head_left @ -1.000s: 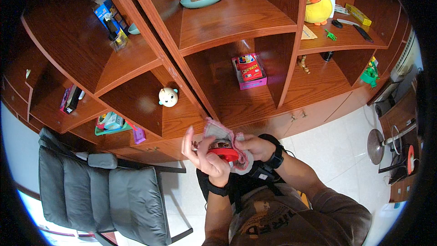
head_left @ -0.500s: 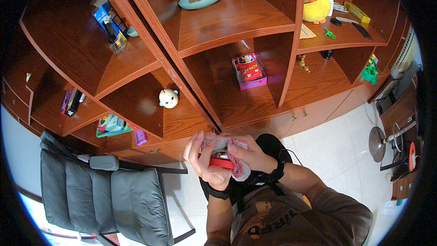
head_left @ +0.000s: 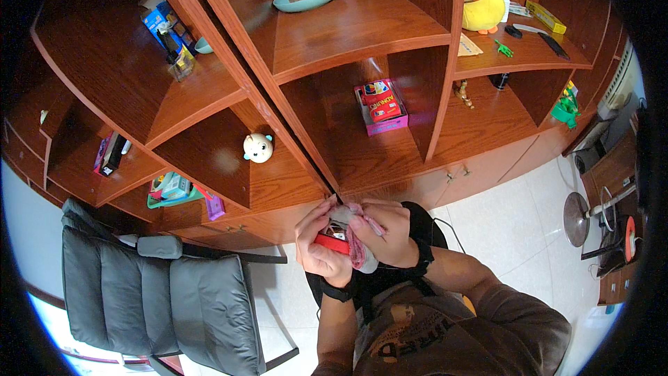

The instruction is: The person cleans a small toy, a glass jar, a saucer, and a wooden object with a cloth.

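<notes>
A: Largest first?
B: The wooden cabinet (head_left: 362, 33) is standing ahead.
A: Hands?
B: The left hand (head_left: 315, 245), fingers spread a second ago, is now curling inward; the right hand (head_left: 391, 231) is pinching the pink-and-grey cloth (head_left: 358, 249).
A: Smallest?
B: The red item (head_left: 332, 242) is sitting in the left hand's grip, against the cloth; less red is showing, so the cloth is apparently covering more.

Home: plush duck (head_left: 483, 12), padded armchair (head_left: 149, 296)
</notes>
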Available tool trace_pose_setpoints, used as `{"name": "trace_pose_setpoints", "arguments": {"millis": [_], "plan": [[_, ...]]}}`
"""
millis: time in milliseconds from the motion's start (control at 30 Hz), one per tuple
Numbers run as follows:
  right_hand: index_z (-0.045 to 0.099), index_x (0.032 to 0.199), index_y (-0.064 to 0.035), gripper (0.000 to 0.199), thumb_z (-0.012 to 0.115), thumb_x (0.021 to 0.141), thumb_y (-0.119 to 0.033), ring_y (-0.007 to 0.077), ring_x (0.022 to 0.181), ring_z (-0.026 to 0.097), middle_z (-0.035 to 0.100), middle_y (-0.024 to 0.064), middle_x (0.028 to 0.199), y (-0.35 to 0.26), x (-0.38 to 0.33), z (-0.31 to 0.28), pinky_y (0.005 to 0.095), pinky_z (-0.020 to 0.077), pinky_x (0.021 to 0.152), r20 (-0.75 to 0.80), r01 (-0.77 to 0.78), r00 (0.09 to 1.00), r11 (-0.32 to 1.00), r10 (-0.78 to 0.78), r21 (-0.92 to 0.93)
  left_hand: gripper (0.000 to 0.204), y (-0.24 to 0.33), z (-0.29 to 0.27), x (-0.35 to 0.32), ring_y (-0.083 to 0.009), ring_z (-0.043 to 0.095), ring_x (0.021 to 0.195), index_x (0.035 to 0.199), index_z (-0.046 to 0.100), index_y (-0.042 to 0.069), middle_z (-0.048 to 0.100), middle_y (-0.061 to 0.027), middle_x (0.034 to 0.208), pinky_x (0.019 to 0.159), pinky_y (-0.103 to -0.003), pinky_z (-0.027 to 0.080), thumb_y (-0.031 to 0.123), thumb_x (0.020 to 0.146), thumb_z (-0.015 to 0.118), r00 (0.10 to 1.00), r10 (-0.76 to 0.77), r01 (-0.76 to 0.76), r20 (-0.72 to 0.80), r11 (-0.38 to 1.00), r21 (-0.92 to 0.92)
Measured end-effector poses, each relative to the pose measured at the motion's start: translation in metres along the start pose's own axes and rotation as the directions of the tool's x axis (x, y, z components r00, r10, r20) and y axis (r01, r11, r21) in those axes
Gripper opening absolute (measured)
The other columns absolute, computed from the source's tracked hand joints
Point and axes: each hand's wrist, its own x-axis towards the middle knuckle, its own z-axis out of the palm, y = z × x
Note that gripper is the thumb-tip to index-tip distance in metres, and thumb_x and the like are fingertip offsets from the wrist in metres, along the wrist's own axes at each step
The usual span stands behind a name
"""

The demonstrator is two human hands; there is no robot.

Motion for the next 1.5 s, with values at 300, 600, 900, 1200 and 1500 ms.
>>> {"name": "trace_pose_setpoints", "arguments": {"millis": [300,600,900,1200,1500], "plan": [[0.069,0.097,-0.0078,0.035,0.055,0.084,-0.037,0.0287,0.105,0.058,0.066,0.0106,0.104,0.006,-0.007,0.012,0.0387,0.0332,0.091,0.239,0.352,0.905,0.935,-0.352,0.046,0.045,-0.028,0.007,-0.02,-0.0271,0.06,0.091,0.091,0.052,-0.004,0.06,-0.0209,0.1,0.082,-0.04,0.048,0.038,0.097,0.034,0.966,-0.245,0.205,-0.086,0.923,-0.327],[0.06,0.103,0.0079,0.043,0.037,0.096,-0.028,0.0336,0.113,0.053,0.057,0.0232,0.114,0.008,-0.017,0.017,0.0403,0.0381,0.097,0.045,-0.042,0.999,0.953,0.03,0.301,0.029,-0.003,0.009,-0.01,-0.0261,0.059,0.092,0.078,0.052,-0.004,0.059,-0.0179,0.1,0.081,-0.037,0.046,0.019,0.094,0.046,0.958,-0.204,0.203,-0.201,0.979,-0.027],[0.056,0.085,0.0003,0.035,0.038,0.099,-0.026,0.0064,0.071,0.046,0.054,-0.0016,0.077,0.034,-0.017,0.013,0.0244,0.0428,0.063,0.383,-0.654,0.755,0.57,0.532,0.497,0.012,-0.003,-0.002,-0.001,-0.0281,0.058,0.086,0.077,0.059,-0.002,0.052,-0.0115,0.09,0.078,-0.039,0.048,-0.001,0.083,0.049,0.985,0.163,-0.133,-0.058,0.927,0.35],[0.062,0.092,0.0036,0.041,0.041,0.098,-0.032,0.0072,0.074,0.051,0.062,0.001,0.079,0.023,0.022,-0.011,0.0273,0.045,0.065,0.643,-0.6,0.659,0.789,0.391,0.134,0.024,-0.007,-0.009,-0.004,-0.0268,0.053,0.083,0.069,0.062,-0.001,0.055,-0.0098,0.084,0.074,-0.038,0.046,0.011,0.086,0.049,0.966,0.237,-0.168,-0.102,0.877,0.449],[0.061,0.092,0.003,0.041,0.042,0.097,-0.032,0.0073,0.07,0.045,0.056,0.0017,0.071,0.028,0.031,-0.012,0.0265,0.0403,0.064,0.746,-0.546,0.601,0.829,0.285,0.122,0.025,0.0,-0.012,-0.002,-0.0259,0.051,0.081,0.066,0.062,-0.004,0.055,-0.0109,0.081,0.072,-0.036,0.042,0.007,0.084,0.048,0.956,0.293,-0.278,0.028,0.869,0.41]]}}
